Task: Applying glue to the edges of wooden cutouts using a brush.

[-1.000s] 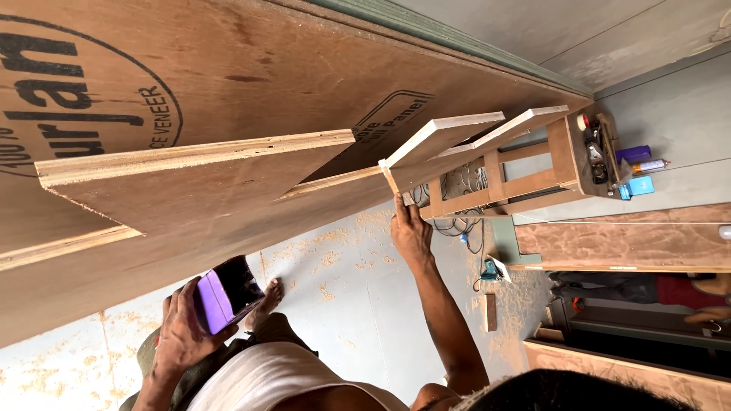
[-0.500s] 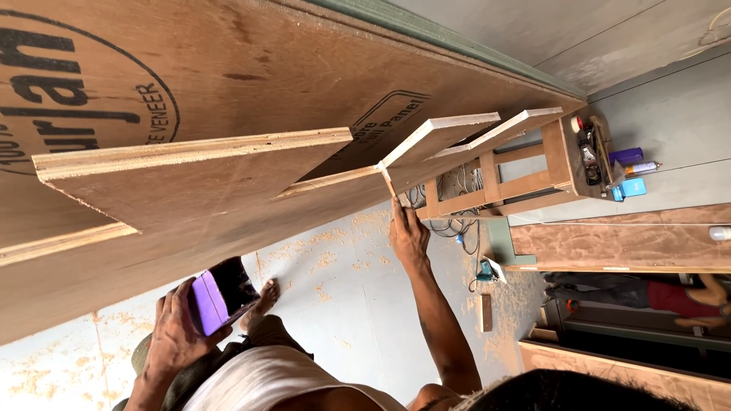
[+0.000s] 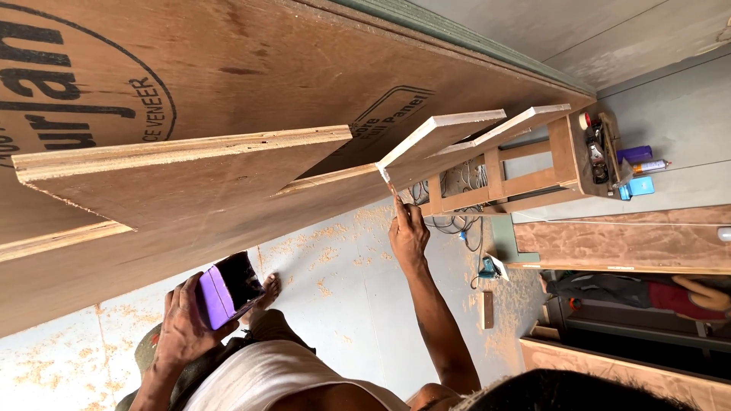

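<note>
We saw a big brown plywood sheet (image 3: 251, 68) filling the upper left, with a thick cut plywood board (image 3: 175, 179) lying against it. To its right sat a smaller pale board (image 3: 442, 133), and further right a wooden table (image 3: 563, 160) carrying a clutter of tools (image 3: 601, 152). The floor (image 3: 365, 304) was pale and strewn with sawdust.

The right hand (image 3: 409, 232) reached far out and held nothing. Its index finger touched the near corner of the smaller pale board and the other fingers were curled in. We judged that board stiff and fairly light, with raw, splintery edges. It looked best gripped along its two long sides rather than at the thin corner.

The left hand (image 3: 183, 331), near the body at the lower left, was closed around a phone (image 3: 225, 289) in a purple case, fingers wrapped across its back. The phone looked smooth, slippery and fragile, and safest held by its cased edges.
</note>
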